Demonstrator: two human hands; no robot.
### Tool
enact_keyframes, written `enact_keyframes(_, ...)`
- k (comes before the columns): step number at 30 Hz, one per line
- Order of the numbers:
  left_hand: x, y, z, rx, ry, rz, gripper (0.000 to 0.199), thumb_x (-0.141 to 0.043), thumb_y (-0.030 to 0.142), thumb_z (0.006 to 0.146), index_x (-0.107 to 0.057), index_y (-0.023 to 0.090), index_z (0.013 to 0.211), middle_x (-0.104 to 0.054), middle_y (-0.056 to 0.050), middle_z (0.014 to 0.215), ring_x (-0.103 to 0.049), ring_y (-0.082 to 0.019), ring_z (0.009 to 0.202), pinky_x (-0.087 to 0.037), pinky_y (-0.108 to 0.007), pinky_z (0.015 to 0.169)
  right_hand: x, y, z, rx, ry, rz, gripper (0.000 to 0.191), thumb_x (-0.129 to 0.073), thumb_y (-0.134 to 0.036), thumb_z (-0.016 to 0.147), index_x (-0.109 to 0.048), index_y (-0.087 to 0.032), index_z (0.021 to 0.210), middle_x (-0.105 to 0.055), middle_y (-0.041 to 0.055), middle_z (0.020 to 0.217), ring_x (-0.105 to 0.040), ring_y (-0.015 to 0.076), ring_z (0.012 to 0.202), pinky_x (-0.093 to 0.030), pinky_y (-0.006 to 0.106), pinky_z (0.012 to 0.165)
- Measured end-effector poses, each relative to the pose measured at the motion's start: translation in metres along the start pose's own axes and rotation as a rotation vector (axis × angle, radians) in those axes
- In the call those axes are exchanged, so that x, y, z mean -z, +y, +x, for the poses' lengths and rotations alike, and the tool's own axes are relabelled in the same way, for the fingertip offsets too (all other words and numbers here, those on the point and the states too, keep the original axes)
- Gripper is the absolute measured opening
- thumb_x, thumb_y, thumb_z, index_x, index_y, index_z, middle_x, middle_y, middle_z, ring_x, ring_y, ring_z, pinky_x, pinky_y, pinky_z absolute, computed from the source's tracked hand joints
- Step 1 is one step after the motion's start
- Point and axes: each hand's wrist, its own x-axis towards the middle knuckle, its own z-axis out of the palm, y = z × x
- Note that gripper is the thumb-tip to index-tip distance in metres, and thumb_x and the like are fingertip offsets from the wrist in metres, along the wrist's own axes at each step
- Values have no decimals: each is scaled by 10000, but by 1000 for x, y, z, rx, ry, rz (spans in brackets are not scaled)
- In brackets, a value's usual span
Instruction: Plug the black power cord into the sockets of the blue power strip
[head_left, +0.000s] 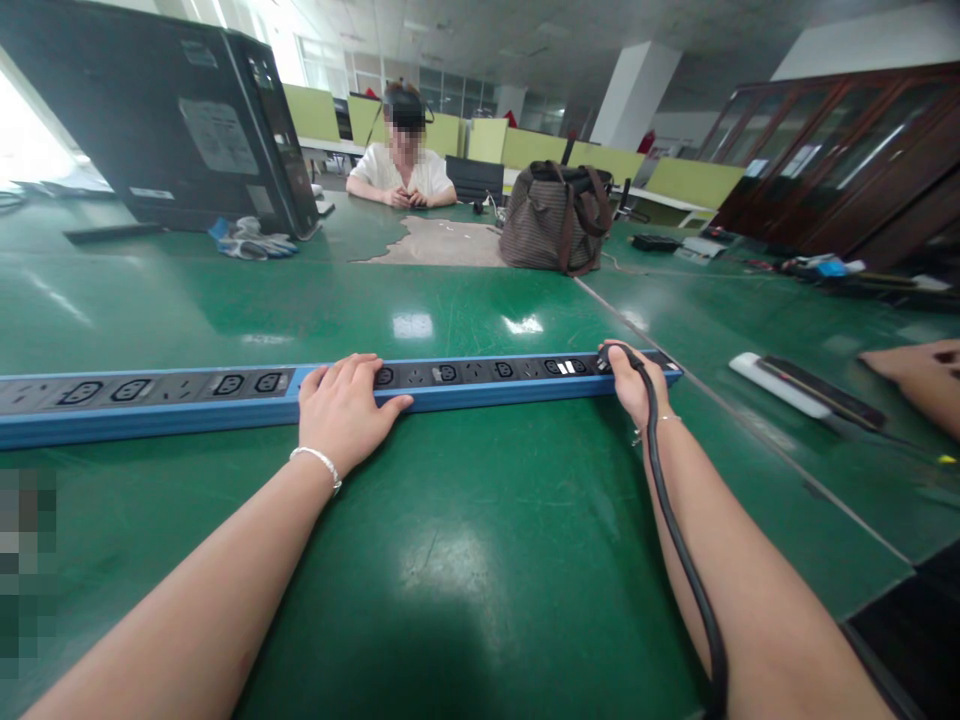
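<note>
A long blue power strip [495, 398] with black socket modules lies across the green table in front of me. My left hand [339, 405] rests over its middle, fingers across the top and thumb along the near side, holding it. At the strip's right end, my right hand [639, 388] is closed around a black plug [616, 352]. The plug's pins point left, just above the last sockets; whether they touch the strip I cannot tell. From the plug a thick black cable [679, 520] runs down along my right forearm.
A black computer case [217, 130] and gloves [251, 240] stand at the back left. A brown bag [555, 218] sits at the back, near a seated person [401, 165]. To the right are a white and black bar [802, 390] and another person's hand [919, 370].
</note>
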Motion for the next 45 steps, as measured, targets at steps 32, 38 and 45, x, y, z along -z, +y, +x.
enact_keyframes(32, -2, -2, 0, -7, 12, 17, 514, -507, 528, 826, -550, 183, 1205, -573, -111, 1315, -470, -265, 1254, -239, -450, 1075, 3, -7, -8, 159, -146, -273, 475, -385, -455, 879, -649, -181, 1164, -664, 112, 1177, -577, 289, 1149, -402, 459, 1002)
enact_keyframes(38, -1, -1, 0, -3, -3, 18, 522, -499, 524, 829, -544, 174, 1214, -567, -118, 1319, -458, -273, 1266, -239, -454, 1075, 3, -1, -7, 164, -152, -352, 486, -355, -452, 898, -632, -200, 1208, -629, 120, 1238, -504, 298, 1241, -359, 492, 1033)
enact_keyframes(45, -2, -2, 1, 0, -6, 19, 523, -494, 531, 826, -542, 188, 1219, -566, -115, 1321, -457, -268, 1265, -234, -451, 1077, 0, -6, -10, 142, -86, -429, 476, -337, -447, 907, -627, -226, 1212, -636, 110, 1228, -512, 301, 1227, -301, 548, 1046)
